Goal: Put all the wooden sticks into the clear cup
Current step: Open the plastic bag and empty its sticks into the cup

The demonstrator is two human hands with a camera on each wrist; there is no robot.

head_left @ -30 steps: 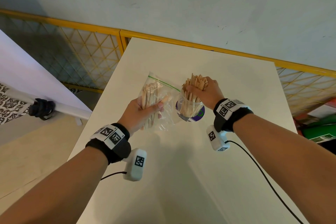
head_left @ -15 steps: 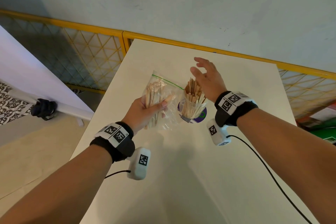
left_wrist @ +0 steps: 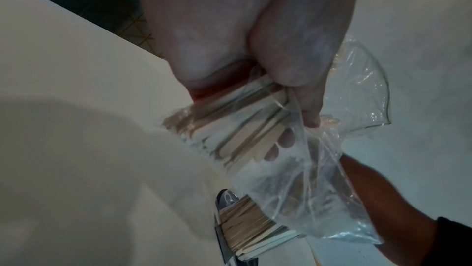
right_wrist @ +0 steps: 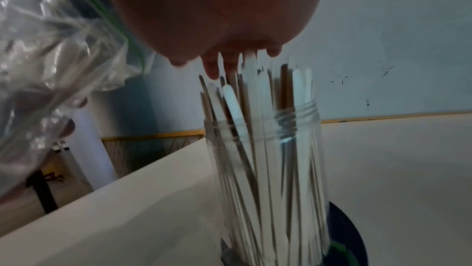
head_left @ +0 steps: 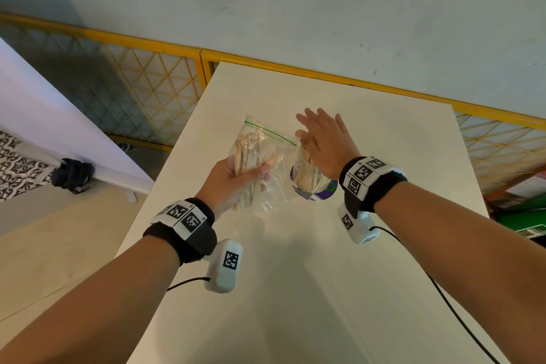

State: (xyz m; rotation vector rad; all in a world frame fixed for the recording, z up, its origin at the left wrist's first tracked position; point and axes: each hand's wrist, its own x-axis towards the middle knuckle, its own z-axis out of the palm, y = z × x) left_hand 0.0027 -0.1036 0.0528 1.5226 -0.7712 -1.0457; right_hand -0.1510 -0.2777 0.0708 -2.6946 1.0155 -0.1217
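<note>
1. While the right hand hangs flat, fingers spread, over the clear cup at the table's centre, it should tap the wooden sticks level.
2. Left wrist view: the left hand clamps the zip bag, more sticks inside, at 9 o'clock of the cup.
3. Right wrist view: sticks overtop the cup's threaded rim; the bag could snag them.
</note>
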